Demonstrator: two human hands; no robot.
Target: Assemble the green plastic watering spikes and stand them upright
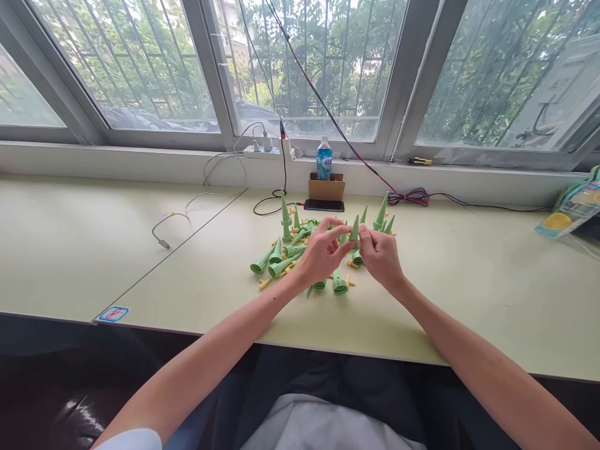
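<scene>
In front of the bottle (324,160), the left hand (322,251) pinches a pointed green plastic cone (355,229). The right hand (382,255) curls beside it, grip unclear.

Head cam, fwd/down, over desk (478,294), twd windows (309,69)

Beneath the grip (354,234): pale tabletop (492,300), with a diagonal seam (171,255) to the left. Beyond the grip: white sill (154,158) below grey-framed windows (347,75); daylight, bars (325,37) and foliage (482,62) outside.

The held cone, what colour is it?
The cone is light green, best seen in the head view.
</scene>
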